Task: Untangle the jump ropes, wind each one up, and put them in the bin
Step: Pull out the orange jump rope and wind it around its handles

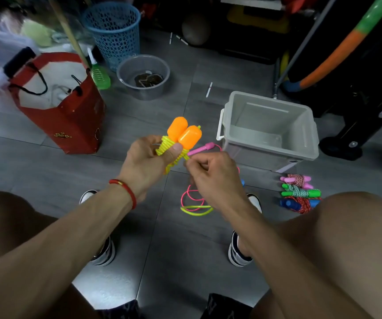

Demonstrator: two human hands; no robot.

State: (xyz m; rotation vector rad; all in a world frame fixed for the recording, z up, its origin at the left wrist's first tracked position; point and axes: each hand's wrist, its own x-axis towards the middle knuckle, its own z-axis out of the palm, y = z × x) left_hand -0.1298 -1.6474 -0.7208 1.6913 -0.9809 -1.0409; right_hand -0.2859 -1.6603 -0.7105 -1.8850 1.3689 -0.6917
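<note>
The left hand (pixel 147 157) grips a yellow jump rope (pixel 174 149) wound around its two orange handles (pixel 184 132), thumb pressed on the coils, while the right hand (pixel 210 173) just beside it pinches the loose yellow end between curled fingers. Below the hands, a pink jump rope (pixel 193 196) lies in loose loops on the grey floor (pixel 174 249), its pink handle (pixel 200 148) showing just past the right hand's knuckles. The grey bin (pixel 270 127) stands to the far right, and three wound ropes (pixel 300 192) lie on the floor just near of it.
</note>
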